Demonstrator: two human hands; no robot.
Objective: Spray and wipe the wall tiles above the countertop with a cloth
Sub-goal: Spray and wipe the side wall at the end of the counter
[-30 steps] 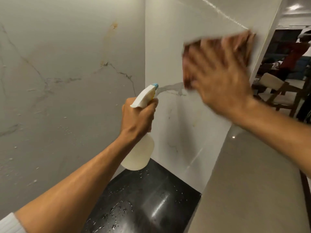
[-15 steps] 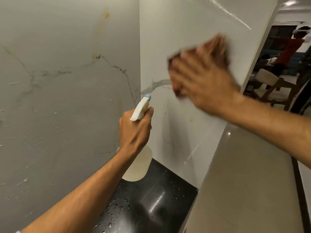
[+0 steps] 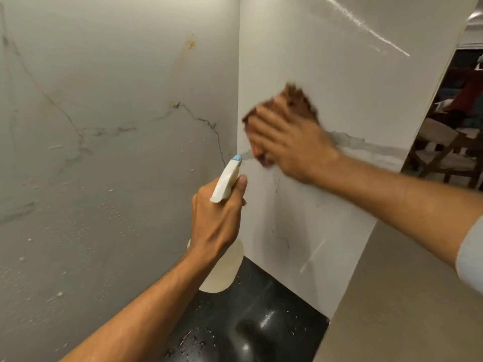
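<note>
the right hand [image 3: 292, 147] presses a brown cloth [image 3: 298, 100] flat-fingered on the wall tiles [image 3: 326, 69] while the left hand [image 3: 214, 218] grips the spray bottle [image 3: 226, 185].

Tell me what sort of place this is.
Most likely a home kitchen: a glossy black countertop speckled with water drops, marble-look wall tiles meeting in a corner above it, and wooden dining chairs through the opening at right.
</note>
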